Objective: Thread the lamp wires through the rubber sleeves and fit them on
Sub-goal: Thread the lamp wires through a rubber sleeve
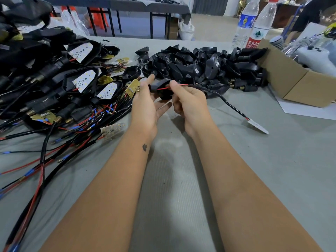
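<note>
My left hand (146, 104) holds a black rubber sleeve (162, 89) above the grey table. My right hand (188, 101) pinches a red wire (179, 85) right at the sleeve's opening. From that hand a black cable (224, 101) runs right and down to a small white LED board (258, 126) lying on the table. A heap of loose black rubber sleeves (203, 65) lies just behind my hands. To the left sits a pile of wired lamps (60, 84) with white LED boards and red and black leads.
A cardboard box (298, 82) stands at the right with white parts in it. Two plastic water bottles (254, 24) stand behind the sleeve heap. Loose red and black cables (38, 164) sprawl over the table's left side. A dark table and floor lie beyond.
</note>
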A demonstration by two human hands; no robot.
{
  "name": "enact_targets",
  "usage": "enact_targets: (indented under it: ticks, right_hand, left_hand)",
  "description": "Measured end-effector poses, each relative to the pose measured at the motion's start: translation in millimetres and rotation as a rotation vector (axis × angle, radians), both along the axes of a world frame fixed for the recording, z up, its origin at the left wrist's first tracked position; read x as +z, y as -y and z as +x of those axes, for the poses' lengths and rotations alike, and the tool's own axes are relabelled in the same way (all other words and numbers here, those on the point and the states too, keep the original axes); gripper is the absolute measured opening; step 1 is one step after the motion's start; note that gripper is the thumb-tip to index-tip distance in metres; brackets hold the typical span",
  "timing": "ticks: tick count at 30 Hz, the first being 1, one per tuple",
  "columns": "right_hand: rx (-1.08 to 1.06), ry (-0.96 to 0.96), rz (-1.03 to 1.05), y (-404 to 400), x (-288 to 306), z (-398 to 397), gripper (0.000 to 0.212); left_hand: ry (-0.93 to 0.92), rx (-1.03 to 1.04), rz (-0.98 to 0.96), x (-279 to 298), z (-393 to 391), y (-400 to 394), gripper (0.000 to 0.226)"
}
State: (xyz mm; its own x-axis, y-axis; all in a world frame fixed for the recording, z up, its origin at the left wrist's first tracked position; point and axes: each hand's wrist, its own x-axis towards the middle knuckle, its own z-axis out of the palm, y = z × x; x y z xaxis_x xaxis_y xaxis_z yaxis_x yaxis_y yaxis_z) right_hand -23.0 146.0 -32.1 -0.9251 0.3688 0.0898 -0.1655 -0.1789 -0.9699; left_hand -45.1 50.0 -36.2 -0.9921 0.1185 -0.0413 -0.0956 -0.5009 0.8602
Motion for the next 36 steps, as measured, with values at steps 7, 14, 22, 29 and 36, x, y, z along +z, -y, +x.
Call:
enact_targets:
  ticks: [7, 14, 22, 29, 36]
  right_hand:
    - [-0.143, -0.01, -0.496, -15.3, 1.4, -2.3, 0.008]
    - [-0.099, 0.015, 0.064, -1.8, -5.2, -4.7, 0.024]
    - [-0.09, 0.008, -0.425, -6.9, 2.8, -4.5, 0.022]
    - [-0.161, -0.023, -0.573, -13.9, 2.3, -4.3, 0.017]
    - [-0.072, 0.053, -0.153, -7.6, -4.4, -8.6, 0.014]
  left_hand:
    - [0.078, 0.013, 0.107, 1.4, -5.9, 2.8, 0.027]
    - [0.047, -0.108, 0.051, 0.5, -2.2, -2.5, 0.021]
    - [-0.041, 0.007, 0.002, 1.3, -1.3, -3.2, 0.029]
    - [0.011, -0.046, 0.057, 1.0, -4.0, -1.0, 0.028]
    - [-0.05, -0.001, 0.032, 1.3, -1.1, -3.5, 0.031]
